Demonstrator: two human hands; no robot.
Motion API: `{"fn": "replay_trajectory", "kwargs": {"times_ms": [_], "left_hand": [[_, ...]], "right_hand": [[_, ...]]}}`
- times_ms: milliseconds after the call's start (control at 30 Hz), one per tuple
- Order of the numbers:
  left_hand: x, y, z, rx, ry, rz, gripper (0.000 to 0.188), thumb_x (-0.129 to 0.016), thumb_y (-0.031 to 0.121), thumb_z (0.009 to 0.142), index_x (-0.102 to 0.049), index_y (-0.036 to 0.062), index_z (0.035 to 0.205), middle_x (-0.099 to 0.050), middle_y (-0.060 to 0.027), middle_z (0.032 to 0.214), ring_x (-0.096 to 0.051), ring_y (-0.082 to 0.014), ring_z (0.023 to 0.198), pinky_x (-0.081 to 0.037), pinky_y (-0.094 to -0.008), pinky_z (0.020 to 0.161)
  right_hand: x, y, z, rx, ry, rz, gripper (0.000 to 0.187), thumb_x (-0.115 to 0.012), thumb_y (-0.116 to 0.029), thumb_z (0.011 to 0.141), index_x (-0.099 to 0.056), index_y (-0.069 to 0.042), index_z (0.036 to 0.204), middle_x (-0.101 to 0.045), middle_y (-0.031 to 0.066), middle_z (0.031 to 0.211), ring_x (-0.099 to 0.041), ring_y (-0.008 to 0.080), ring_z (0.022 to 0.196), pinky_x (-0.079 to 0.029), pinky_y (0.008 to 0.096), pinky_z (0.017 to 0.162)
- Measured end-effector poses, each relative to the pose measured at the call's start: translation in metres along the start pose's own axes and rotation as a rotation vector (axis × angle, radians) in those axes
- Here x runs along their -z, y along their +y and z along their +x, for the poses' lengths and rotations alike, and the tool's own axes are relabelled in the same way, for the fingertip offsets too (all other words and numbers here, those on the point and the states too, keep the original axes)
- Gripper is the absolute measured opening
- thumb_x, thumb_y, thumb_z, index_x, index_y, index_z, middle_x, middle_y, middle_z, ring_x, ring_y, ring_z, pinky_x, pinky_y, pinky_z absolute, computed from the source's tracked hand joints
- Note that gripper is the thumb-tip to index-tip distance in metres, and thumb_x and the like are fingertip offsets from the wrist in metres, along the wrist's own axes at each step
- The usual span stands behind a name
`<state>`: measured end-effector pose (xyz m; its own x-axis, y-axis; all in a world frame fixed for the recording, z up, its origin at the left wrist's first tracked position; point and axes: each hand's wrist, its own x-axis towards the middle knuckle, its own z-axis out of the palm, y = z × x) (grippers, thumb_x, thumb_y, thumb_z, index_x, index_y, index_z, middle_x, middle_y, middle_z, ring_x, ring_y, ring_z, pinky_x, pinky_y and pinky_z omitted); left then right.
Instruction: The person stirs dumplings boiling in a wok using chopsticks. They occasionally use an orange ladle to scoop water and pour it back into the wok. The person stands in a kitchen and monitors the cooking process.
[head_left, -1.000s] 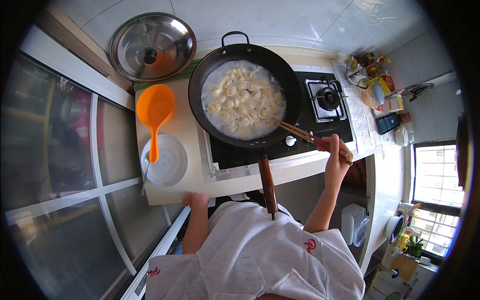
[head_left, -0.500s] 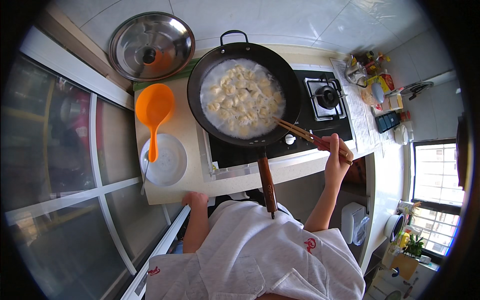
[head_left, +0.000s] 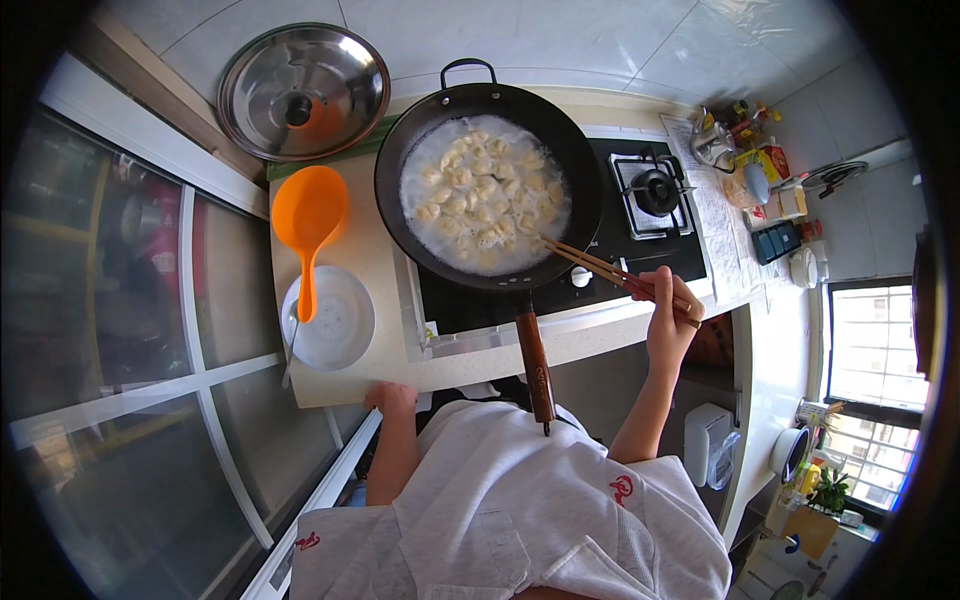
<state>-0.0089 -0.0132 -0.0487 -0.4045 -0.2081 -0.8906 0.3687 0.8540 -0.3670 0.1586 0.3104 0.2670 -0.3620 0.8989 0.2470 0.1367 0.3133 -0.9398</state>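
Observation:
Dumplings, several of them, float in cloudy, foamy water inside a dark wok on the stove. My right hand is closed around a pair of wooden chopsticks, darker toward the top. Their tips reach the water at the wok's near right side. The wok's brown wooden handle points toward me between my arms, with neither hand on it. My left hand rests against the front edge of the counter, below a white bowl. Its fingers are mostly hidden.
An orange ladle-shaped scoop lies with its handle over the bowl, beside a metal spoon. A metal lid leans on the wall. Right of the wok sits a second burner. Bottles and jars crowd the right corner. A glass-paned door stands left.
The chopstick tips have shifted slightly left in the water, and some dumplings have drifted. My right hand moved very little; my left hand stays in place.

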Motion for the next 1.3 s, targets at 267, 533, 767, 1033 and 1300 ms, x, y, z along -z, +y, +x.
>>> {"fn": "replay_trajectory", "kwargs": {"times_ms": [267, 533, 767, 1033, 1300], "left_hand": [[0.028, -0.007, -0.049, -0.078, -0.022, 0.012, 0.058, -0.059, 0.038, 0.082, -0.049, 0.0215, 0.137, -0.045, 0.0002, 0.144, -0.046, -0.0227, 0.128, -0.044, -0.0485, 0.095], [0.02, -0.007, -0.034, -0.035, -0.024, -0.023, 0.054, -0.059, 0.039, 0.082, -0.056, 0.0209, 0.132, -0.054, -0.0005, 0.136, -0.054, -0.0231, 0.12, -0.042, -0.0567, 0.094], [0.021, -0.006, -0.037, -0.034, -0.033, -0.023, 0.052, -0.056, 0.041, 0.084, -0.056, 0.0223, 0.132, -0.055, -0.0003, 0.136, -0.053, -0.0232, 0.121, -0.041, -0.0571, 0.095], [0.023, -0.006, -0.035, -0.05, -0.066, 0.024, 0.054, -0.058, 0.039, 0.083, -0.053, 0.0232, 0.134, -0.051, 0.0014, 0.139, -0.05, -0.023, 0.125, -0.043, -0.0544, 0.096], [0.023, -0.008, -0.039, -0.106, -0.042, 0.102, 0.055, -0.061, 0.038, 0.079, -0.056, 0.0232, 0.131, -0.054, 0.002, 0.136, -0.052, -0.0217, 0.121, -0.047, -0.0509, 0.091]], "right_hand": [[0.001, 0.002, -0.001, -0.001, -0.008, -0.01, 0.029, -0.056, -0.014, 0.096, -0.068, 0.007, 0.08, -0.065, 0.0062, 0.068, -0.063, 0.0107, 0.061, -0.052, 0.0231, 0.056], [0.001, 0.001, 0.0, 0.004, -0.023, -0.01, 0.029, -0.057, -0.014, 0.096, -0.068, 0.007, 0.08, -0.065, 0.0063, 0.069, -0.063, 0.0109, 0.06, -0.052, 0.023, 0.056], [0.001, 0.003, 0.0, 0.003, -0.02, -0.013, 0.03, -0.057, -0.015, 0.096, -0.067, 0.008, 0.08, -0.065, 0.0061, 0.068, -0.063, 0.011, 0.061, -0.053, 0.0232, 0.056], [0.0, 0.003, 0.001, -0.011, -0.016, 0.001, 0.031, -0.056, -0.015, 0.097, -0.067, 0.008, 0.079, -0.064, 0.0062, 0.068, -0.064, 0.0111, 0.062, -0.054, 0.0236, 0.057], [0.002, 0.004, 0.003, -0.014, -0.015, -0.011, 0.031, -0.056, -0.015, 0.097, -0.067, 0.008, 0.08, -0.065, 0.0064, 0.069, -0.063, 0.0107, 0.061, -0.052, 0.0227, 0.057]]}}
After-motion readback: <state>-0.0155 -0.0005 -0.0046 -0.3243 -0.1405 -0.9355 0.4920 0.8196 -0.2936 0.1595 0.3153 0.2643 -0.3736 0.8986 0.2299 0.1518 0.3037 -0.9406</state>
